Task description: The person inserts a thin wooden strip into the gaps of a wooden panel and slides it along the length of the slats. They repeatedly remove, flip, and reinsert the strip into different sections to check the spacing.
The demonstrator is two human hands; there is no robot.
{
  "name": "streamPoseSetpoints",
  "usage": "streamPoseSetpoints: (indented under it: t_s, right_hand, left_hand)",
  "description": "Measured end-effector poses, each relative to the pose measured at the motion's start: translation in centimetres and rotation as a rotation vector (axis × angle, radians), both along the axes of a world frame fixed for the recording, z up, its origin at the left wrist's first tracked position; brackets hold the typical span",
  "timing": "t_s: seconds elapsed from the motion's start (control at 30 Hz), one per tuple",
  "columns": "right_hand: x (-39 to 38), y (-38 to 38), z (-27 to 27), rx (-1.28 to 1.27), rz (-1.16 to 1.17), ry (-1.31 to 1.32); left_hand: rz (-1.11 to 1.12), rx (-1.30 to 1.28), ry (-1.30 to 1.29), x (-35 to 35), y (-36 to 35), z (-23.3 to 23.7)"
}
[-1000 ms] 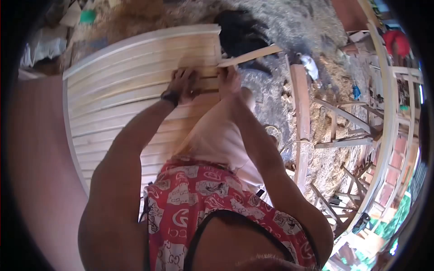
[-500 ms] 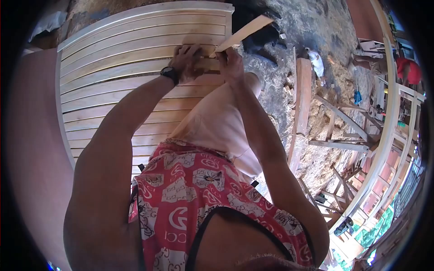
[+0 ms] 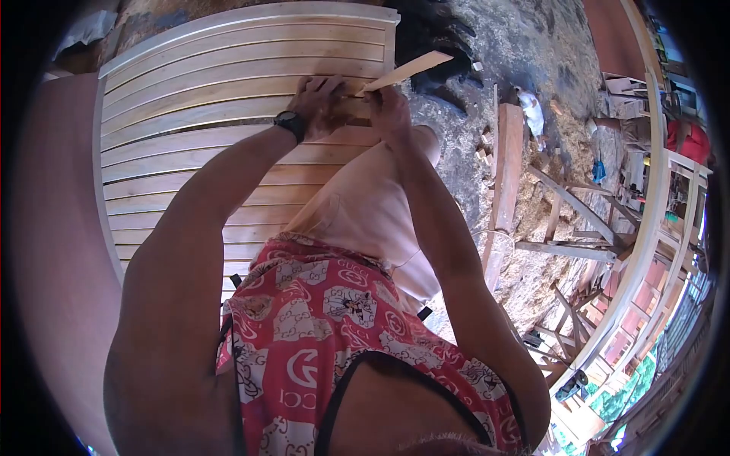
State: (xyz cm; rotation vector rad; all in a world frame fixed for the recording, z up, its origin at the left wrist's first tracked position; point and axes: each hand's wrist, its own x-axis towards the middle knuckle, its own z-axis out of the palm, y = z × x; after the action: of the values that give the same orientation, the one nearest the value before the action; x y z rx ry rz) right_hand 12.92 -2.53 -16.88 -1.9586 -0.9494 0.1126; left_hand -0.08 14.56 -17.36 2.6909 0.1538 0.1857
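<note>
Seen from the head camera, looking down past a red patterned shirt (image 3: 327, 319) and a bent knee in pale shorts (image 3: 365, 205), both arms reach forward to a slatted wooden panel (image 3: 228, 76) lying flat. The left hand (image 3: 323, 102), with a black wristwatch (image 3: 290, 121) just behind it, rests with bent fingers on a slat near the panel's right edge. Whether it grips anything cannot be told. Just beside it, the right hand (image 3: 388, 110) is closed around the near end of a thin wooden strip (image 3: 407, 71). The strip slants up and away to the right, and its near end meets the panel between the two hands.

The knee and both forearms hide the nearer slats. Beyond the strip's far end lies a dark shape (image 3: 430, 30) on stony ground. Right of the right hand, a reddish plank (image 3: 508, 152) lies on the ground, with small wood offcuts (image 3: 482, 140) beside it. Farther right stand pale wooden frames (image 3: 654, 190), and at the far right edge is a person in red (image 3: 688, 140).

Half a second ago the strip pointed more steeply upward. Now it lies flatter, its far end lower. Both hands stay at the same spot on the panel.
</note>
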Motion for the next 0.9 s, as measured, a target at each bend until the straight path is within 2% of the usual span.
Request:
streamPoseSetpoints:
  t_s: [0.4,0.47,0.6,0.67,0.77,0.9]
  right_hand:
    - [-0.1,0.3,0.8,-0.004,-0.002,-0.018]
    - [-0.1,0.3,0.9,-0.024,0.0,-0.03]
    - [-0.2,0.1,1.4,-0.02,-0.006,-0.027]
    - [-0.2,-0.1,1.5,-0.006,-0.011,0.121]
    - [0.1,-0.1,1.1,-0.008,-0.022,0.039]
    - [0.0,-0.2,1.3,0.001,-0.04,0.109]
  left_hand:
    - [-0.012,-0.015,-0.016,0.0,0.1,0.1]
    - [-0.024,-0.006,0.075,0.1,0.1,0.0]
    - [-0.026,0.005,0.06,0.1,0.1,-0.4]
    - [-0.005,0.017,0.016,0.1,0.0,-0.6]
    - [-0.014,0.026,0.014,0.1,0.1,-0.5]
    - [-0.014,0.019,-0.015,0.0,0.0,-0.2]
